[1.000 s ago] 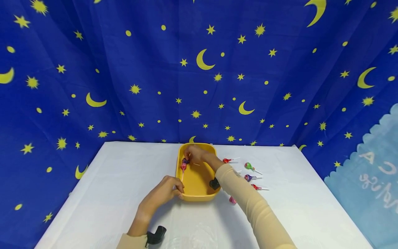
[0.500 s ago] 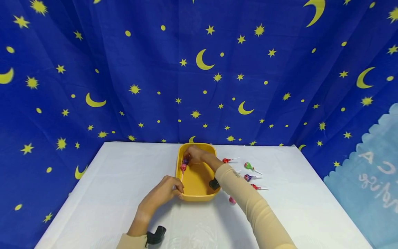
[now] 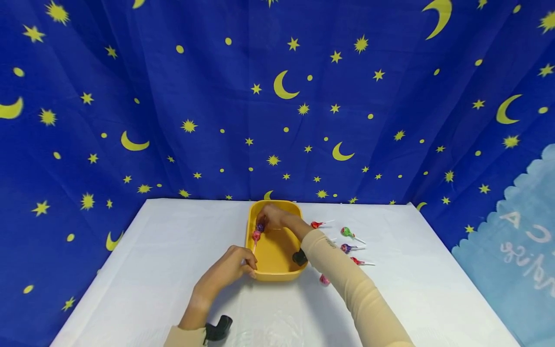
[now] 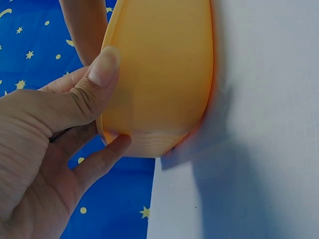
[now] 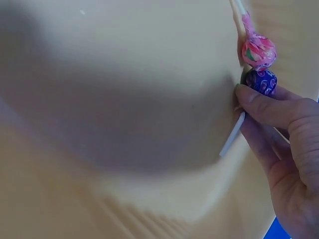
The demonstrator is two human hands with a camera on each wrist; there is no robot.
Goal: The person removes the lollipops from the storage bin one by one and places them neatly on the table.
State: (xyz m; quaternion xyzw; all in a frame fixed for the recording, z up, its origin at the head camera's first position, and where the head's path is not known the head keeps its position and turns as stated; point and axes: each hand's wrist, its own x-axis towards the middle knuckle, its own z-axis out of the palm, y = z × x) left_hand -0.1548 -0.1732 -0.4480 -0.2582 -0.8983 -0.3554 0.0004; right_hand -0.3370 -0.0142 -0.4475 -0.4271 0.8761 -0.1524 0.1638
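Observation:
My left hand grips the near left corner of a yellow plastic tray. In the left wrist view its thumb lies at the rim and a finger touches the tray's outer wall. My right hand reaches inside, at the far left part of the tray. There it pinches a purple-wrapped lollipop between thumb and fingers, the white stick pointing away below the thumb. A pink-wrapped lollipop lies along the tray's left side, its head right against the purple one.
Right of the tray, several lollipops lie on the white table: a red one, a green one, a purple one, another red one and a pink one partly behind the right sleeve. A blue star-patterned cloth hangs behind.
The purple lollipop in my right fingers has shifted slightly toward the pink one, and its stick shows less in the head view. My left hand keeps its place on the tray.

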